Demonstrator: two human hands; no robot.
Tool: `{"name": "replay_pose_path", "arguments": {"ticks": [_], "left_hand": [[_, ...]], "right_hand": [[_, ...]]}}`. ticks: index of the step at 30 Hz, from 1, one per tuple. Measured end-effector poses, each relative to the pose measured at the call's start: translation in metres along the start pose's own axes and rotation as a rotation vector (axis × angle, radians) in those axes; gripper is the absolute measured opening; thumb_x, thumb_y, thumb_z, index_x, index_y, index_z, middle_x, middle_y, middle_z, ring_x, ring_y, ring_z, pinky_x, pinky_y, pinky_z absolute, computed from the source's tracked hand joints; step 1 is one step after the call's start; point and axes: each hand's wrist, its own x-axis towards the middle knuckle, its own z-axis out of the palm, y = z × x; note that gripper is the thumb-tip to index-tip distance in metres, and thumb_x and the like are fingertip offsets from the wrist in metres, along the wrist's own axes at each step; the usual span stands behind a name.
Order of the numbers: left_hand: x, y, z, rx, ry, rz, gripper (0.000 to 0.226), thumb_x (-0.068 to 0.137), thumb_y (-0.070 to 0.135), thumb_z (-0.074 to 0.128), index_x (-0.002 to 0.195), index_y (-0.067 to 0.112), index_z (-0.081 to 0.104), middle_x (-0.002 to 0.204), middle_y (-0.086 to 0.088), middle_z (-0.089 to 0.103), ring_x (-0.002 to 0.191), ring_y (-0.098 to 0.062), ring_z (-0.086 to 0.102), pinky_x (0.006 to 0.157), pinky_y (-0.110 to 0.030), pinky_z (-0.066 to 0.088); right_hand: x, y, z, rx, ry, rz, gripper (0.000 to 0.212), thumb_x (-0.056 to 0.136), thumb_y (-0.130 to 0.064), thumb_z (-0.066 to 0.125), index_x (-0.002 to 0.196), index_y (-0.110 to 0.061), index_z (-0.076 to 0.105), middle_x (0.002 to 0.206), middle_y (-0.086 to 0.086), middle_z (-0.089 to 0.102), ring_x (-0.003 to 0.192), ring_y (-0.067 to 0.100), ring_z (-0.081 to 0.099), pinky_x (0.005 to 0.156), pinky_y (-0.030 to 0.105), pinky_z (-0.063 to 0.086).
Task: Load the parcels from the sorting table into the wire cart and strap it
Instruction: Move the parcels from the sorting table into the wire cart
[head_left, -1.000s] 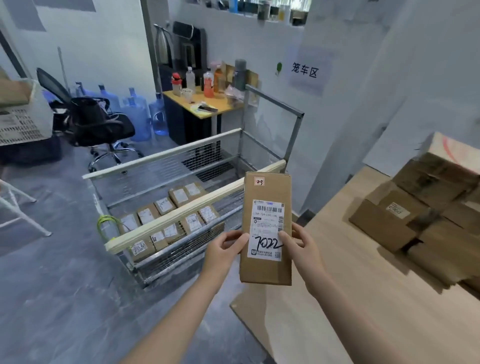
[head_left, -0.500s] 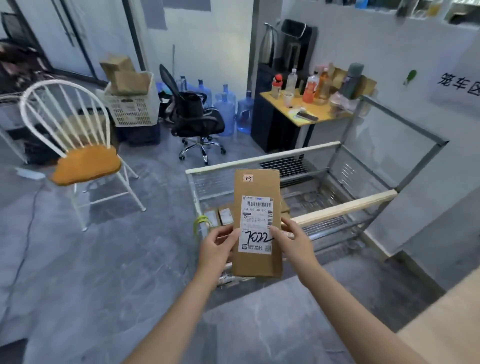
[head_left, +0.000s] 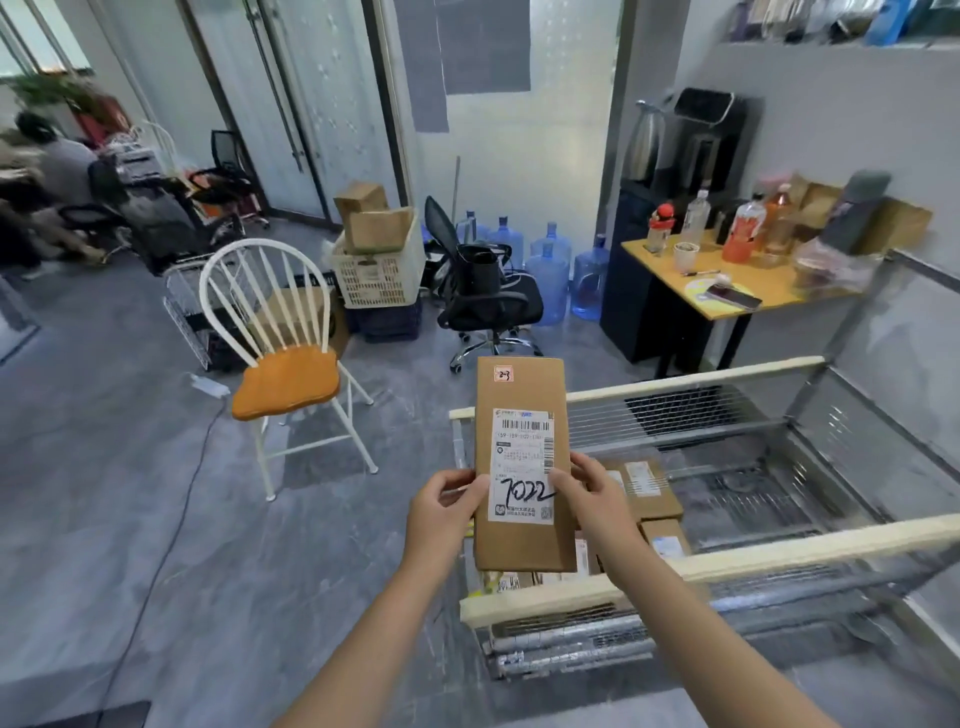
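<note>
Your fingers (head_left: 467, 491) are curled in from both sides onto a tall brown cardboard parcel (head_left: 519, 540), and they hold it upright in the air in front of you. The left hand (head_left: 441, 514) pinches the parcel's left edge, with its thumb on the front face. The right hand (head_left: 597, 499) grips the right edge the same way, and its thumb touches the white shipping label (head_left: 522, 447). Between your two thumbs the label carries a handwritten "7022". High above your fingertips, near the parcel's top edge, sits a small pink sticker (head_left: 503, 373).

Below and to the right of your fingers stands the silver wire cart (head_left: 753, 564) with its cream-padded top rails, and the parcel hangs over its left end without touching the rails. Just past your right fingers and lower down, small brown labelled parcels (head_left: 647, 491) lie flat on the cart's mesh floor. More of them show under the held parcel's bottom edge, but they are partly hidden.

To the left of your left fingers — well apart — a white spindle-back chair with an orange seat (head_left: 285, 382) stands on the grey floor. Beyond your fingertips are a black office chair (head_left: 488, 296) and a cluster of blue water jugs (head_left: 550, 280). Further right, a yellow-topped table (head_left: 670, 270) carries bottles and cups.
</note>
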Motion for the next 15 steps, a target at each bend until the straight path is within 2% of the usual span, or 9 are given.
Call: {"name": "replay_pose_path", "arguments": {"ticks": [3,7,10,15], "left_hand": [[0.028,0.017,0.034,0.014,-0.007,0.016,0.015,0.086,0.027,0.074,0.099,0.02,0.07,0.098,0.002,0.075,0.093,-0.012,0.07,0.085,-0.033,0.059],[0.057,0.02,0.09,0.012,-0.035,0.016,0.016,0.087,0.028,0.074,0.1,0.02,0.069,0.099,0.002,0.074,0.095,-0.013,0.07,0.085,-0.034,0.059],[0.067,0.018,0.133,0.024,-0.095,-0.009,0.017,0.088,0.027,0.072,0.103,0.019,0.068,0.102,-0.001,0.073,0.096,-0.014,0.069,0.086,-0.033,0.058],[0.08,0.022,0.211,0.072,-0.211,-0.008,0.018,0.087,0.026,0.074,0.102,0.019,0.068,0.101,0.003,0.072,0.097,-0.011,0.068,0.088,-0.035,0.058]], "right_hand": [[0.039,-0.013,-0.025,0.011,0.014,-0.016,0.032,0.094,-0.029,0.063,0.124,-0.034,0.057,0.118,-0.007,0.063,0.102,0.013,0.064,0.075,0.034,0.056],[0.078,-0.021,-0.068,0.006,0.036,-0.028,0.028,0.096,-0.025,0.06,0.122,-0.033,0.055,0.116,-0.007,0.063,0.098,0.011,0.065,0.07,0.026,0.054],[0.093,-0.016,-0.105,0.014,0.095,-0.004,0.028,0.095,-0.026,0.061,0.121,-0.036,0.056,0.116,-0.007,0.065,0.099,0.014,0.066,0.079,0.036,0.058],[0.109,-0.005,-0.174,0.043,0.21,0.006,0.027,0.096,-0.025,0.061,0.122,-0.031,0.059,0.113,-0.007,0.067,0.093,0.009,0.068,0.067,0.024,0.054]]}}
